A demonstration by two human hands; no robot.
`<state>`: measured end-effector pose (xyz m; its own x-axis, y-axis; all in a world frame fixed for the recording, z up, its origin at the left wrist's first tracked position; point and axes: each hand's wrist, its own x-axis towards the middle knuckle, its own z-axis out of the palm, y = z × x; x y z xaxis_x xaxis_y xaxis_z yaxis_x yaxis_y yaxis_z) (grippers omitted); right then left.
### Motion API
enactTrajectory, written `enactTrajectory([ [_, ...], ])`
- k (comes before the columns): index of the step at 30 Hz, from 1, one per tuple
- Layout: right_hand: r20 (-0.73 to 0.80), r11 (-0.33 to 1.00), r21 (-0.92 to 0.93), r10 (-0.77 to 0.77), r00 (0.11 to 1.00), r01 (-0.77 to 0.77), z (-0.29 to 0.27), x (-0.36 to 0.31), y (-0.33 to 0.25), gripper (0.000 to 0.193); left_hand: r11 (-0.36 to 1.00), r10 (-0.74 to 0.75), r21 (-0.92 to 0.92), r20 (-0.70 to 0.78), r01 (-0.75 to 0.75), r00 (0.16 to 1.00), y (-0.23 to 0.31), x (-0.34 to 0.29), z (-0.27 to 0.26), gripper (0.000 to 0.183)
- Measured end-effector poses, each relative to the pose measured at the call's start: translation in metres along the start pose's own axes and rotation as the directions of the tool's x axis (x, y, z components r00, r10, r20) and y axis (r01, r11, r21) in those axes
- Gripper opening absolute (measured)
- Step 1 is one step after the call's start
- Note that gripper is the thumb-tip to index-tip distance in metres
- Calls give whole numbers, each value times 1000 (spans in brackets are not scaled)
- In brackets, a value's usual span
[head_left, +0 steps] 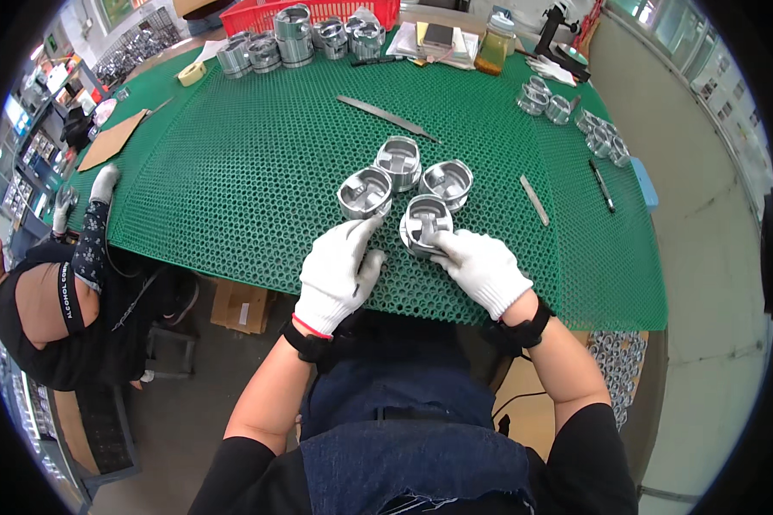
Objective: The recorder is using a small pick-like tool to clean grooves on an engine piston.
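Several silvery metal pistons stand in a close group, hollow side up, on the green perforated mat [258, 172]. My right hand [483, 266], in a white knit glove, grips the nearest piston [424, 223], its thumb over the rim; its other fingers are partly hidden. My left hand [339, 270], also gloved, is beside the left piston [365, 190]. Its forefinger reaches that piston's lower edge, and the thumb is held apart. Behind these stand the far piston [398, 160] and the right piston [447, 182], with neither hand on them.
A flat file [386, 117] lies beyond the group. To the right are a thin blade-like strip [534, 201], a black pen [601, 184] and more pistons [605, 142]. Stacked pistons [294, 39] and a red crate [335, 10] stand at the back. A co-worker [60, 292] works at left.
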<state>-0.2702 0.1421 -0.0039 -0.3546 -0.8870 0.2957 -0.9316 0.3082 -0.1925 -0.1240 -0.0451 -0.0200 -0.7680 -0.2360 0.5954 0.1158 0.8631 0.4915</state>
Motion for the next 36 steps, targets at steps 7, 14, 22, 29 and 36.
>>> enactTrajectory([
  [7, 157, 936, -122, -310, 938, 330, -48, -27, -34, 13, 154, -476, -789, 469, 595, 744, 35, -29, -24, 73],
  [14, 65, 868, 353, -396, 916, 350, -45, -46, -33, 47, 353, -406, -288, 810, 890, 423, 55, -48, -50, 47],
  [22, 389, 893, 432, -308, 868, 123, -45, -64, -39, 22, 765, -29, -297, 871, 572, 490, 72, -62, -60, 43],
  [29, 384, 849, 489, -413, 826, 197, -30, -60, -50, 29, 843, -28, -253, 861, 475, 509, 79, -60, -63, 47],
  [36, 421, 830, 549, -379, 824, 101, -27, -98, -55, 27, 728, 11, -379, 840, 572, 543, 72, -72, -59, 54],
])
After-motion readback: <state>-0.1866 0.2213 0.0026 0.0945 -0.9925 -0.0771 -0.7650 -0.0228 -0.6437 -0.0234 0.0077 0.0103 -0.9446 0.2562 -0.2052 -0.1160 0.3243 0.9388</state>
